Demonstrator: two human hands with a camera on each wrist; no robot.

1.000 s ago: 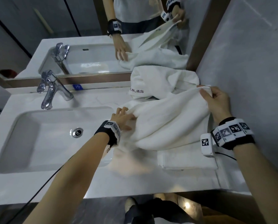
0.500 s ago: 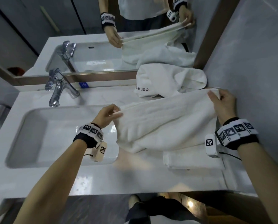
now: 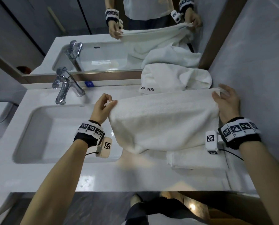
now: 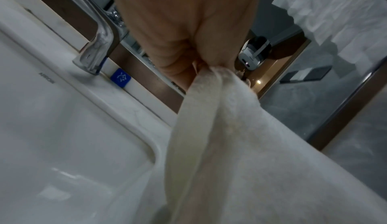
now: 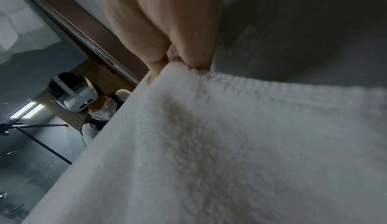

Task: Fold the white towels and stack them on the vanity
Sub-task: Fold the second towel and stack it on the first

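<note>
A white towel (image 3: 163, 120) hangs stretched between both hands above the right side of the vanity (image 3: 103, 177). My left hand (image 3: 109, 103) pinches its left top corner, seen close in the left wrist view as the towel (image 4: 220, 144) bunched at the hand (image 4: 209, 65). My right hand (image 3: 218, 95) pinches the right top corner beside the wall; the right wrist view shows the towel (image 5: 209, 144) held at the hand (image 5: 173, 62). A folded white towel (image 3: 195, 159) lies flat on the counter under the hanging one. A crumpled white towel (image 3: 173, 78) with printed characters sits behind, against the mirror.
The sink basin (image 3: 38, 132) and chrome faucet (image 3: 64, 86) take up the vanity's left half. A mirror (image 3: 86, 38) runs along the back. The grey wall (image 3: 257, 78) stands close on the right. The counter's front edge is near my feet.
My left hand took the towel's left corner and lifted it off the counter. Both hands rose and the towel now hangs stretched between them.
</note>
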